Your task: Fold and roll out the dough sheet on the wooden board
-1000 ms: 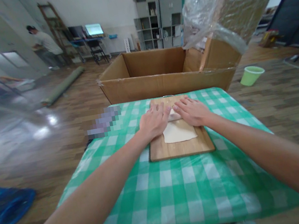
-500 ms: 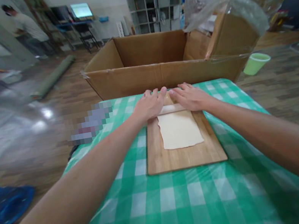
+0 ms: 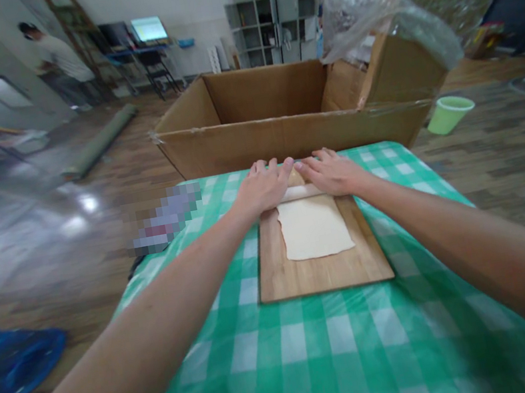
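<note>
The rolling pin [image 3: 301, 192] lies crosswise over the cutting board [image 3: 324, 275], at the far edge of the visible part of the dough sheet [image 3: 315, 228]. The left hand [image 3: 264, 188] bears on the left part of the pin, palm down; the right hand [image 3: 334, 174] bears on the right part in the same position. On both hands the fingers [image 3: 258, 173] are extended forward over the pin, not curled around it; contact on their undersides is hidden. A short middle length of the pin is exposed between the hands. The dough sheet is flat and roughly rectangular, with a slightly wavy left edge, and bare wood shows along its near side. The board rests on the bench [image 3: 293, 367], which is covered by a green-and-white checked cloth [image 3: 259, 349]. A pixelated item [image 3: 168, 220] is located at the left edge of the bench; its identity cannot be determined. An open cardboard box [image 3: 253, 140] stands beyond the far edge of the bench, with a light green bucket [image 3: 449, 116] on the floor [image 3: 502, 144] to its right.
</note>
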### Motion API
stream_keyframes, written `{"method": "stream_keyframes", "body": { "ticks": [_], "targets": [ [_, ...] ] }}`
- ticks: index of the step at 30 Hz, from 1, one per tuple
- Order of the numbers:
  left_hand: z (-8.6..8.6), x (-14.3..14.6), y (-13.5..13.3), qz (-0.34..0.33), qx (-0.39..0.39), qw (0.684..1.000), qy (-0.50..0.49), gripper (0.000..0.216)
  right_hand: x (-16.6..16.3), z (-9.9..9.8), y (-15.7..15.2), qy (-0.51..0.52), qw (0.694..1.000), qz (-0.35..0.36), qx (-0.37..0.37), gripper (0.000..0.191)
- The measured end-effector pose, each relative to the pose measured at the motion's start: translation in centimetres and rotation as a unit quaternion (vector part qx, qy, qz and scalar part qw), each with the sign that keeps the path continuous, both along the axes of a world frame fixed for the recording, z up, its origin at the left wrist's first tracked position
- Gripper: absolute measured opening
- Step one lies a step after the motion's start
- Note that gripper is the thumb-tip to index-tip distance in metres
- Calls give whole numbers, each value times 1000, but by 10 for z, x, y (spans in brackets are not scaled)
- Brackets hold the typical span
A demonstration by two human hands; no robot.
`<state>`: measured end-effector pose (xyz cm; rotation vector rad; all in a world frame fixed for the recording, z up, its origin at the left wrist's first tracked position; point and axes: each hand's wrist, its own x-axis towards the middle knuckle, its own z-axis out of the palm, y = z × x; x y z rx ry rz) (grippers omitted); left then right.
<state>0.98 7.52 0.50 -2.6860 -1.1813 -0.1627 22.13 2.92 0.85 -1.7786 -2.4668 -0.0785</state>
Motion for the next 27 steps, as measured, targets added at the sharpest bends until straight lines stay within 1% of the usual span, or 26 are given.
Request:
{"method": "stream_keyframes", "body": {
  "ticks": [3,7,10,13,16,18,20,22,25,27],
  "targets": [
    [3,-4,-26,12,8,1000,-18,51,-6,0,-24,40,998,-48,19,70],
    [8,-8,-61,42,-15,998,-44,55,-14,2,-53,57,997,-46,28,72],
    [8,-12,-85,60,-25,996,-64,60,-20,4,-76,60,996,-64,21,80],
    [3,-21,-113,37,-2,995,-92,65,-26,2,-109,55,996,-58,33,86],
    [-4,-34,-140,6,20,994,-107,72,-28,-4,-144,32,996,-32,74,92],
    [-6,-41,-151,-10,15,994,-108,73,-27,-7,-157,25,996,-12,83,92],
    [-7,-42,-150,-12,6,994,-108,73,-25,-6,-157,22,997,-5,79,92],
    [-5,-38,-138,-2,0,994,-106,74,-23,-2,-144,25,998,-12,62,92],
    [1,-26,-108,17,-12,995,-100,70,-18,5,-109,36,999,-28,13,87],
    [6,-18,-84,31,-30,996,-81,64,-13,6,-81,32,999,-23,-9,81]
  ]
}}
